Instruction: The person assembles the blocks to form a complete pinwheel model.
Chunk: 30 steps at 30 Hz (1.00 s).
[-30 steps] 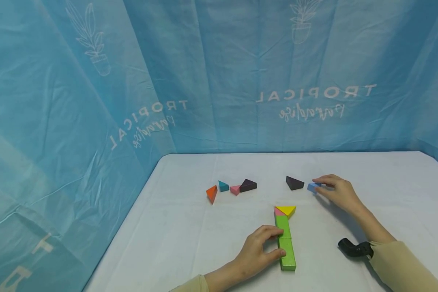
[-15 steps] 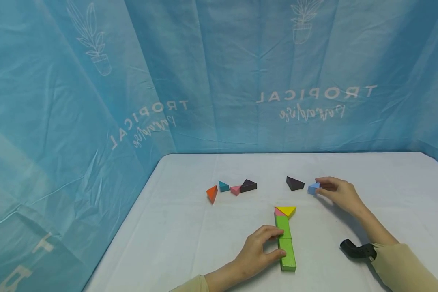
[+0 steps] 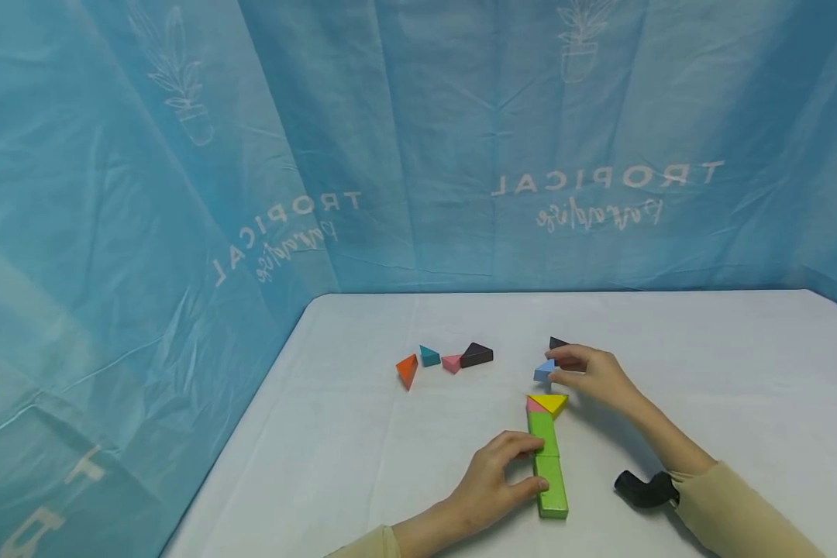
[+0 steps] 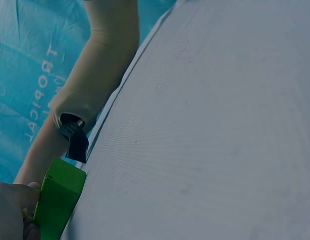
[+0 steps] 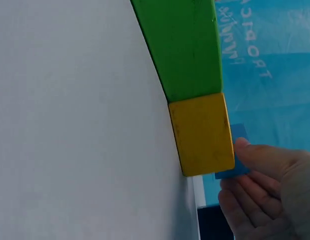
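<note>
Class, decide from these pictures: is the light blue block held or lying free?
Held: the right hand pinches the light blue block in both the head and right wrist views.

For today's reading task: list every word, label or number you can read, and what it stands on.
"TROPICAL": mirrored, on the blue curtain, back and left.
"Paradise": mirrored script, beneath each "TROPICAL".
Lower-left curtain: large letters, too incomplete to read for certain.
The blocks: no writing visible.
</note>
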Motion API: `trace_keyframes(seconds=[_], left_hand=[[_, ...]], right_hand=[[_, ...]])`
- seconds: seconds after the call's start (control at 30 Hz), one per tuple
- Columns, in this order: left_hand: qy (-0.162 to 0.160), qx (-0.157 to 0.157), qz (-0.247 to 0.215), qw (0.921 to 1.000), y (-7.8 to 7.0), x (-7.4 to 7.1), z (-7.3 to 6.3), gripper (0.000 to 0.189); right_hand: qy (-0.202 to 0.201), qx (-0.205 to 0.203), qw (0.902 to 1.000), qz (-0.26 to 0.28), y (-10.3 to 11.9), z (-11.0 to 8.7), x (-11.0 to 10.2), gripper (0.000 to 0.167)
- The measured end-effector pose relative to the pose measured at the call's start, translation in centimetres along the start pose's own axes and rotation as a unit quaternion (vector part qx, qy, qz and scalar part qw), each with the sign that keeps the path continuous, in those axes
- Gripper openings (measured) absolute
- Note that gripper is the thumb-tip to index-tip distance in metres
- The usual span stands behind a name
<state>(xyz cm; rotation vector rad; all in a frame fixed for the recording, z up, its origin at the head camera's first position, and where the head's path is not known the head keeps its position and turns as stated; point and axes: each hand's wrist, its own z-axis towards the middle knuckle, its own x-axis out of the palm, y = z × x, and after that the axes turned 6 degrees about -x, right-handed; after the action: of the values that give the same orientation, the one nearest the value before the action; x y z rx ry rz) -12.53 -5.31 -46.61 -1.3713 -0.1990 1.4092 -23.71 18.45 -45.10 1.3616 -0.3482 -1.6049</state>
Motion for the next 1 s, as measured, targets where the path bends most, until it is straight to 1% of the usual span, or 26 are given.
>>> trace_keyframes(seconds=[0.07, 0.27, 0.33, 0.4, 0.5, 0.57, 0.7, 0.87, 1.0], left_hand=[[0.001, -0.001, 0.001, 1.0000, -0.08, 0.04, 0.04, 0.041], [0.002, -0.006, 0.005, 1.0000, -0.07, 0.11, 0.13, 0.041], [0.001, -0.004, 0.006, 1.0000, -0.01, 0.12, 0.13, 0.041], [0.000, 0.000, 0.006, 1.0000, 0.06, 0.14, 0.12, 0.041], [0.000, 0.002, 0.007, 1.0000, 0.13, 0.15, 0.07, 0.041], [0.001, 0.000, 0.005, 1.0000, 0.13, 0.15, 0.02, 0.041], [0.004, -0.007, 0.001, 1.0000, 0.11, 0.15, -0.07, 0.042], [0.003, -0.008, 0.001, 1.0000, 0.18, 0.17, -0.07, 0.043], [-0.001, -0.002, 0.008, 1.0000, 0.21, 0.15, -0.05, 0.043]], right_hand=[[0.007, -0.006, 1.0000, -0.001, -0.14, 0.15, 0.39, 0.038], [0.036, -0.004, 0.9993, -0.006, -0.66, 0.31, 0.74, 0.037], [0.037, 0.000, 0.9993, -0.004, -0.76, 0.31, 0.72, 0.038], [0.030, 0.004, 0.9995, -0.002, -0.83, 0.32, 0.67, 0.037], [0.021, 0.005, 0.9998, 0.001, -0.85, 0.34, 0.65, 0.034], [0.023, -0.001, 0.9997, -0.001, -0.91, 0.36, 0.70, 0.029], [0.036, -0.013, 0.9992, 0.001, -0.97, 0.33, 0.84, 0.024], [0.051, -0.020, 0.9984, 0.015, -0.57, 0.08, 1.04, 0.023], [0.056, -0.008, 0.9981, 0.023, -0.12, -0.16, 1.16, 0.024]])
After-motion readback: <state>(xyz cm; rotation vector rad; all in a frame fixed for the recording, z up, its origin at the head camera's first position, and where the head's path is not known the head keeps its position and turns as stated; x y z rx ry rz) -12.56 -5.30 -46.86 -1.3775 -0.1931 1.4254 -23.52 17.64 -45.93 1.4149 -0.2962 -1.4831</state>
